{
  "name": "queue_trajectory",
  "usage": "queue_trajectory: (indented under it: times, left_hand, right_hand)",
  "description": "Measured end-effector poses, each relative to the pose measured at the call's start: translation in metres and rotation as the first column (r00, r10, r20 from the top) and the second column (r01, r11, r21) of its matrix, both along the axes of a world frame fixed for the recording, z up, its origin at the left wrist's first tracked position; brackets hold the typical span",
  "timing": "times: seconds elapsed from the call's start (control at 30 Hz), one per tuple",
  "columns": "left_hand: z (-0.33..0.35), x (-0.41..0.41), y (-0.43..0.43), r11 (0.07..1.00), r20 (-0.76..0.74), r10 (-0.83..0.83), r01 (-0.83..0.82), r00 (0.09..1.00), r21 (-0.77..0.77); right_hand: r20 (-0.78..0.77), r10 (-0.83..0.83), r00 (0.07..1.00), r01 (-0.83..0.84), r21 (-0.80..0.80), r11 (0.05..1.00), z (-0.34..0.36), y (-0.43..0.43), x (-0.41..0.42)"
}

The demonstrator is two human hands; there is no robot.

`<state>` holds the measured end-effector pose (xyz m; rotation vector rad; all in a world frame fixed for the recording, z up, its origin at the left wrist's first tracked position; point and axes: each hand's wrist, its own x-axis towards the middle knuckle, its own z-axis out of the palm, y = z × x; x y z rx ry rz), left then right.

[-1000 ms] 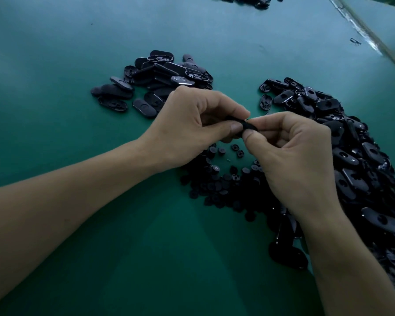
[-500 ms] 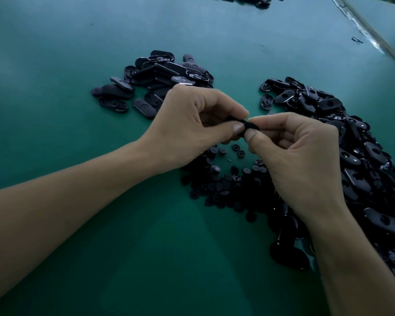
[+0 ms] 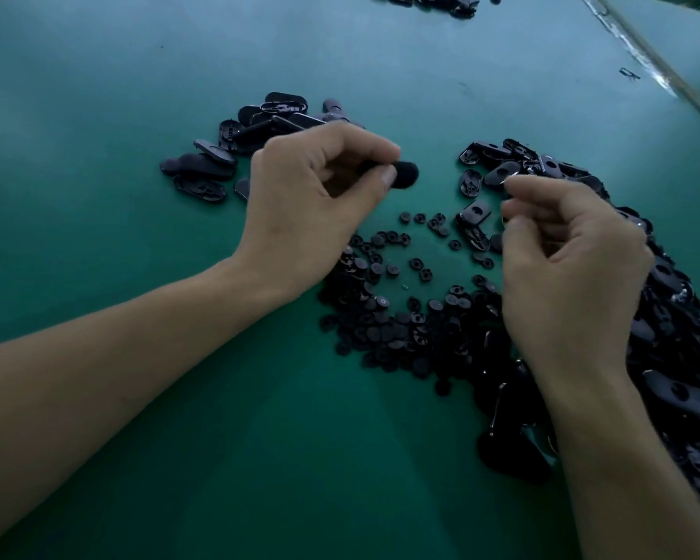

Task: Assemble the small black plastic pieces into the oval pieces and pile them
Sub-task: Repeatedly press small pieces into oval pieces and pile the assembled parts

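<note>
Dim bluish light, motion-blurred hands, wide-angle distortion.

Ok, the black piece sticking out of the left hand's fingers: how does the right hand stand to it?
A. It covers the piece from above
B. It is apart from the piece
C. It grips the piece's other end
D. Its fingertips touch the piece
B: the left hand alone pinches the piece, and bare green table shows between it and the right hand.
</note>
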<state>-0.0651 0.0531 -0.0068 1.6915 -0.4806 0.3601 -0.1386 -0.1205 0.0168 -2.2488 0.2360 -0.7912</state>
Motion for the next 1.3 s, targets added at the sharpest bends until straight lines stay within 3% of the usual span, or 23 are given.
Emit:
queue_trajectory:
  times: [0.17,0.3,0.4,0.67,0.87,0.97,1.07,1.17,1.3]
  left_hand:
    - [0.0,0.006,0.003,0.989,0.008,0.147,-0.147,0.989,0.03]
    - [0.004,0.013,0.01,0.964,0.031,0.219,-0.221,0.975,0.146]
    - [0.006,0.02,0.015,0.922,0.018,0.307,-0.303,0.951,0.241]
    - [-0.001,0.029,0.019,0.855,-0.042,0.364,-0.316,0.93,0.411]
    - [0.002,0.025,0.017,0.842,0.022,0.388,-0.364,0.921,0.399]
    - [0.006,0.015,0.013,0.864,0.165,0.324,-0.362,0.932,0.349]
    - [0.007,0.004,0.008,0.905,0.291,0.189,-0.282,0.938,0.32]
    - [0.007,-0.005,0.003,0.934,0.245,0.053,-0.135,0.968,0.332]
    - [0.004,-0.009,-0.001,0.957,0.129,-0.1,0.06,0.987,0.285]
  right_hand:
    - [-0.142,-0.086,0.986,0.062,-0.165,0.984,-0.001,-0.004,-0.002]
    - [-0.349,-0.096,0.932,-0.011,-0.293,0.956,-0.003,-0.008,-0.004]
    - [-0.414,-0.117,0.903,-0.029,-0.33,0.944,-0.003,-0.007,-0.006]
    - [-0.397,-0.111,0.911,-0.026,-0.324,0.946,-0.007,-0.007,-0.004]
    - [-0.274,-0.07,0.959,-0.002,-0.257,0.966,-0.007,-0.008,-0.001]
    - [-0.155,0.029,0.987,-0.049,-0.127,0.991,-0.002,-0.003,-0.002]
    - [-0.147,0.193,0.97,-0.189,0.036,0.981,0.001,0.0,-0.002]
    - [-0.149,0.327,0.933,-0.306,0.146,0.941,0.003,0.003,-0.003]
    - [-0.107,0.378,0.92,-0.357,0.176,0.917,0.005,0.005,-0.003]
